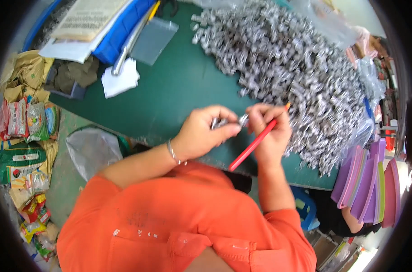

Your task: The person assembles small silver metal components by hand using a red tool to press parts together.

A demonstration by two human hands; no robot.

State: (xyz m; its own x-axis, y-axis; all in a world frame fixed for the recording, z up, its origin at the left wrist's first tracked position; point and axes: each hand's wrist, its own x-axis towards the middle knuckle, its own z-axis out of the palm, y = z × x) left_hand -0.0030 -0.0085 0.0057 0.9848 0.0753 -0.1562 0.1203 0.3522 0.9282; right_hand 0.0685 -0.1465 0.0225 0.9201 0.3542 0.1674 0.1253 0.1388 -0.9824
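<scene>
Metal parts (pixel 224 121), small and silvery, sit bunched in the left hand (pixel 205 133), whose fingers are curled closed around them just above the near edge of the green table (pixel 169 97). The right hand (pixel 271 131) meets it fingertip to fingertip, pinching one more small silver piece (pixel 243 119) between thumb and forefinger while a red pencil (pixel 256 141) lies clamped along the palm, its orange tip poking out past the knuckles toward the big heap of like metal parts (pixel 296 77) spread across the table's far right. The work in hand looks like joining or checking pieces one at a time, and it will likely go best if the left hand keeps its bundle tight and steady so nothing slips out, while the right hand brings its piece in squarely with the fingertips alone, the pencil kept tucked back so its shaft does not knock the pieces. Working low over the mat means a dropped part lands close by. A stack of purple trays (pixel 369 186) stands off to the right.
</scene>
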